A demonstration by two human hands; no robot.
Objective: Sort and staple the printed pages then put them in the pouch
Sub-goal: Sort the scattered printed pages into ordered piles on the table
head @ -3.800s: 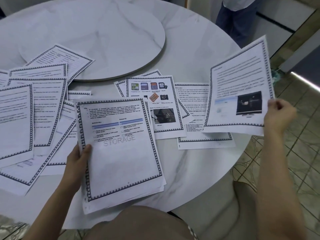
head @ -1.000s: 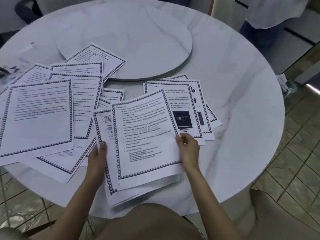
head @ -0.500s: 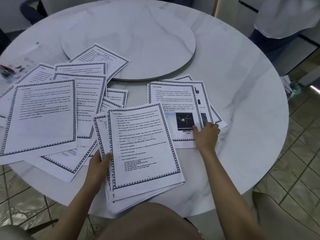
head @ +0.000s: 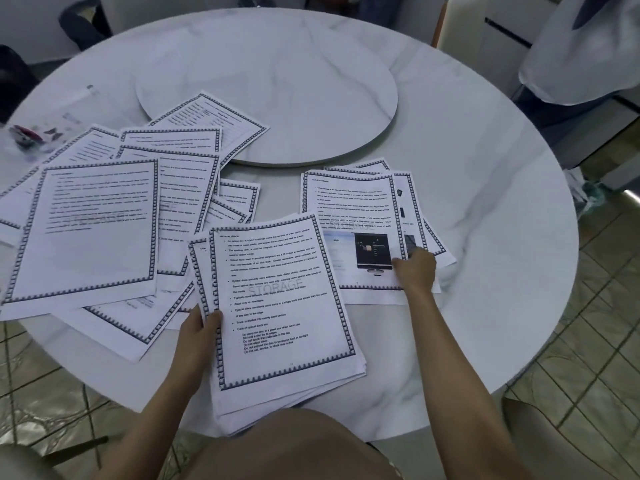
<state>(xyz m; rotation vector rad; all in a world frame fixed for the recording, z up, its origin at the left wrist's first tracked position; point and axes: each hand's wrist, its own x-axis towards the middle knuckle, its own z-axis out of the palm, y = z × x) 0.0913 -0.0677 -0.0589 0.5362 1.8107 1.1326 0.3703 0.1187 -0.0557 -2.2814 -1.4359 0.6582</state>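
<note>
One page, maybe in right hand

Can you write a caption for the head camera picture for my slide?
Left hand holds the paper stack while the right hand touches a page on the marble table.

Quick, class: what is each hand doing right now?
Left hand: grips the stack of pages by its left edge.
Right hand: on the monitor-picture page; grip cannot be told.
</note>
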